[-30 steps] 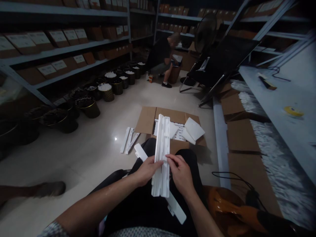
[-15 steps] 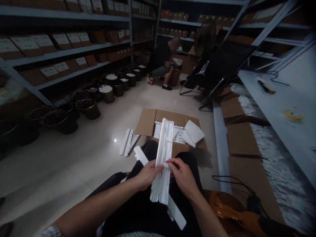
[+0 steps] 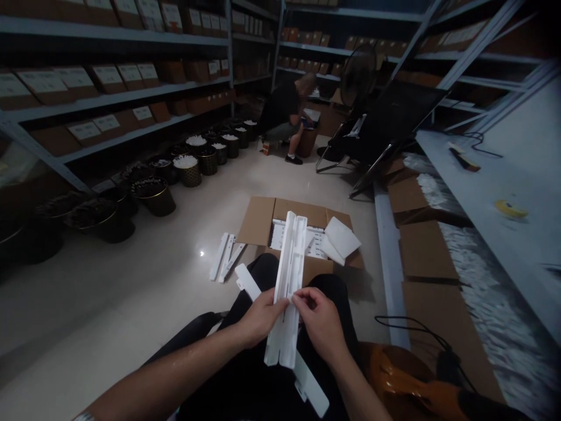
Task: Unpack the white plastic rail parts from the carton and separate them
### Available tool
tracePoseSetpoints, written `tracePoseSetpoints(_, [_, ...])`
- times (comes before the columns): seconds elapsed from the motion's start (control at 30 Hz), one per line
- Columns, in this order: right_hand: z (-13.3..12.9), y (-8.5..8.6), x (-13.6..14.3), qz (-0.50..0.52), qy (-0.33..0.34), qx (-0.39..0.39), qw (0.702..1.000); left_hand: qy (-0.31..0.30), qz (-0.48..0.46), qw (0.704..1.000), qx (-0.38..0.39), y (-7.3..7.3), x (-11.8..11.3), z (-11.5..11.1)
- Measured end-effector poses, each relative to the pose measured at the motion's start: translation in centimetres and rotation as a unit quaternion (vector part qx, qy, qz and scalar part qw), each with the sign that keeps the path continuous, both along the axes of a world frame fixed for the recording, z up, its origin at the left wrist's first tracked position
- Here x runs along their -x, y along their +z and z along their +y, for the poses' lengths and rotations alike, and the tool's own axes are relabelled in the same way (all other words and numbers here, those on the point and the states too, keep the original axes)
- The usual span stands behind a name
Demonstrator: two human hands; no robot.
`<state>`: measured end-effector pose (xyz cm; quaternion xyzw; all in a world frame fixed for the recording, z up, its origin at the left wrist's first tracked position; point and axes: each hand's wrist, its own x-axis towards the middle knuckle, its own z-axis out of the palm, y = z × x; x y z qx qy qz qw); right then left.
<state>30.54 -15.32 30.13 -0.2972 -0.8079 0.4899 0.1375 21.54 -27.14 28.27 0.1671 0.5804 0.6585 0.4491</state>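
Observation:
A long, narrow white plastic case [image 3: 287, 333], spread lengthwise into two trough-like halves, is held upright above my lap. My left hand [image 3: 263, 318] is closed around its left half, thumb on the inner side. My right hand [image 3: 319, 316] is closed too, thumb and forefinger pinched at the right half near the middle; whether a small part is between them cannot be seen. Beneath, a flat white strip with a tab [image 3: 312, 386] lies slantwise across my thighs, its middle hidden by the case and hands.
Ahead stands an open carton [image 3: 255, 221] of white parts, with white foam sheets [image 3: 343, 237] on it. Several white strips [image 3: 227, 255] lie on the floor. Black buckets [image 3: 155, 196] line the left shelves. A person [image 3: 287, 114] crouches ahead. A table [image 3: 517, 175] and cartons [image 3: 427, 248] flank the right.
The view has shifted slightly. My right fingertips have drawn in to a tighter pinch at the case's middle. My left hand keeps its grip.

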Motion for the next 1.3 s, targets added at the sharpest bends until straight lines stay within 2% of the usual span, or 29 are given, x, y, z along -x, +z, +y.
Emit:
tracePoseSetpoints(0.13, [0.2, 0.0, 0.0, -0.002, 0.012, -0.009, 1.0, -0.004, 0.006, 1.0, -0.008, 0.0, 0.0, -0.1])
tracePoseSetpoints(0.37, [0.5, -0.1, -0.7, -0.011, 0.093, -0.08, 0.992, -0.009, -0.012, 1.0, -0.016, -0.4, 0.1, -0.2])
tracePoseSetpoints(0.57, [0.1, -0.3, -1.0, 0.024, 0.056, -0.096, 0.993, -0.006, -0.009, 1.0, 0.006, -0.3, 0.0, 0.0])
tracePoseSetpoints(0.77, [-0.2, -0.4, -1.3, 0.015, 0.08, -0.105, 0.991, 0.01, -0.001, 1.0, 0.015, -0.6, 0.1, 0.1])
tracePoseSetpoints(0.9, [-0.4, -0.7, -1.4, 0.008, 0.062, -0.101, 0.993, 0.016, 0.026, 0.999, 0.022, -0.9, 0.2, 0.1])
tracePoseSetpoints(1.13, [-0.6, -1.1, -1.2, 0.002, 0.038, -0.098, 0.994, 0.001, 0.039, 0.999, -0.001, -0.6, 0.3, 0.1])
tracePoseSetpoints(1.3, [-0.7, -1.0, -1.0, 0.016, 0.025, -0.088, 0.996, 0.002, 0.01, 1.0, -0.004, -0.5, 0.3, 0.1])
